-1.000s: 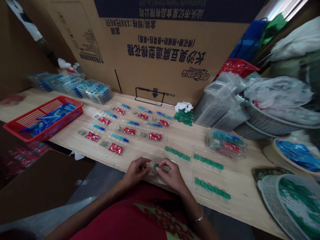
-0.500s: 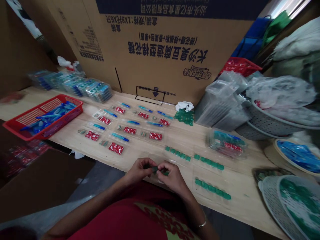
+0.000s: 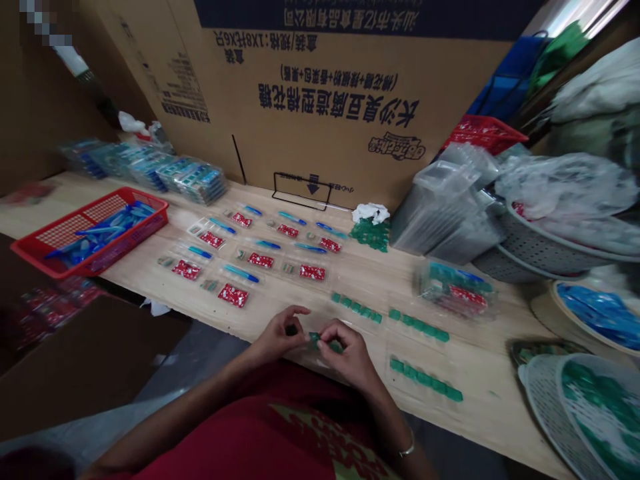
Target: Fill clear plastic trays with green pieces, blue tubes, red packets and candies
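Well, right hand (image 3: 347,353) curled around a small green plastic strip (image 3: 334,347) just over the table (image 3: 480,400) edge, left hand (image 3: 276,337) half open alongside, hold unclear; clear blister trays (image 3: 235,275) in tidy rows upper left, probably for easy reach.

Single head-worn view, facing forward and down across wooden workbench (image 3: 480,393); left hand (image 3: 277,338), right hand (image 3: 349,357) close, bottom centre.

My left hand (image 3: 279,337) and right hand (image 3: 347,353) work at the table's near edge; green strips (image 3: 356,307) lie just ahead of my right hand; packs of red sachets (image 3: 233,295) bar the way forward on the left; a lane of table (image 3: 480,400) runs rightward to a white strainer (image 3: 560,407).
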Demonstrator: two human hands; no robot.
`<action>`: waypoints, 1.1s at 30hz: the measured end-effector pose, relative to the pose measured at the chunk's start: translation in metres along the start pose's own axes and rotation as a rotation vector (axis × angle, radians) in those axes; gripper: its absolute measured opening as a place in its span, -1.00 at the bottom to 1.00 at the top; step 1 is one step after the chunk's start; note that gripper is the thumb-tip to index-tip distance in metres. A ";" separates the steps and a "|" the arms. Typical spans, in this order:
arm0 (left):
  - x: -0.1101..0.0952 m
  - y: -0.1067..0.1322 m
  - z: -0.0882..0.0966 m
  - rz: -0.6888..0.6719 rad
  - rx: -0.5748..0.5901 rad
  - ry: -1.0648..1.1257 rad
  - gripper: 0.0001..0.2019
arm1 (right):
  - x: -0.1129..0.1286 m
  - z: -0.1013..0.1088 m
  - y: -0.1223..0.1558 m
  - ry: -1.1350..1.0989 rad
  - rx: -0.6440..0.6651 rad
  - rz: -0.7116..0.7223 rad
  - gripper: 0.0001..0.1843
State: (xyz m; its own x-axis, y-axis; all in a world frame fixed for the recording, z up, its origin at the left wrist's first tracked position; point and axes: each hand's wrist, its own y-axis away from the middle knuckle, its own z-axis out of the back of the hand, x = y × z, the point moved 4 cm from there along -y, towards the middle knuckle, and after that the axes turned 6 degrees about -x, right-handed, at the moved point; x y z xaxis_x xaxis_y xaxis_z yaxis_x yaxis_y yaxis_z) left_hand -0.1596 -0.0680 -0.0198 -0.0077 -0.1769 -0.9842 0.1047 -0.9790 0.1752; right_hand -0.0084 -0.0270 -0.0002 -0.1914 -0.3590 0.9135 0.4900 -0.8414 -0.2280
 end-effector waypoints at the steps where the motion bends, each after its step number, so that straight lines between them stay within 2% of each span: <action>1: 0.002 -0.001 0.003 -0.028 -0.007 -0.082 -0.61 | -0.002 0.002 0.000 0.067 0.029 0.018 -0.92; 6: 0.020 -0.004 0.011 -0.123 -0.030 -0.471 -0.87 | -0.007 -0.007 0.000 0.454 0.263 0.165 -0.86; 10: 0.020 -0.003 0.007 -0.211 0.011 -0.549 -0.89 | -0.010 -0.021 -0.001 0.529 0.323 0.205 -0.90; 13: 0.016 -0.003 0.006 -0.217 0.045 -0.505 -0.87 | -0.011 -0.027 -0.003 0.527 0.307 0.220 -0.88; 17: 0.012 0.000 0.011 -0.120 0.073 -0.421 -0.77 | -0.012 -0.027 -0.005 0.520 0.319 0.195 -0.89; 20: 0.005 0.003 0.019 -0.060 -0.009 -0.305 -0.70 | -0.008 -0.022 -0.006 0.472 0.314 0.172 -0.92; 22: 0.001 0.005 0.021 -0.007 -0.063 -0.127 -0.61 | -0.001 -0.018 -0.007 0.410 0.266 0.165 -0.88; 25: -0.003 0.009 0.005 0.085 -0.038 0.111 -0.47 | 0.015 -0.018 -0.005 0.339 0.171 0.173 -0.79; 28: -0.012 0.013 -0.023 0.078 0.051 0.104 -0.44 | 0.028 -0.021 0.000 0.380 0.119 0.206 -0.79; 30: -0.018 0.012 -0.033 0.032 0.110 0.046 -0.47 | 0.026 -0.009 0.002 0.418 0.091 0.212 -0.83; 31: -0.020 0.009 -0.034 0.002 0.132 0.006 -0.49 | 0.021 0.005 0.005 0.437 0.060 0.202 -0.85; 33: -0.019 -0.002 -0.028 -0.092 0.135 -0.112 -0.57 | 0.011 0.055 0.017 0.495 -0.093 0.137 -0.87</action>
State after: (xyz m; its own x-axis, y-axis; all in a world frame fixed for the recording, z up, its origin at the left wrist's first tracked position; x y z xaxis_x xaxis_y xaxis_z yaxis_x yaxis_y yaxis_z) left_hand -0.1323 -0.0600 -0.0024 -0.1221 -0.0886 -0.9886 -0.0363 -0.9949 0.0937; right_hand 0.0447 -0.0228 0.0244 -0.5207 -0.5978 0.6095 0.4658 -0.7973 -0.3840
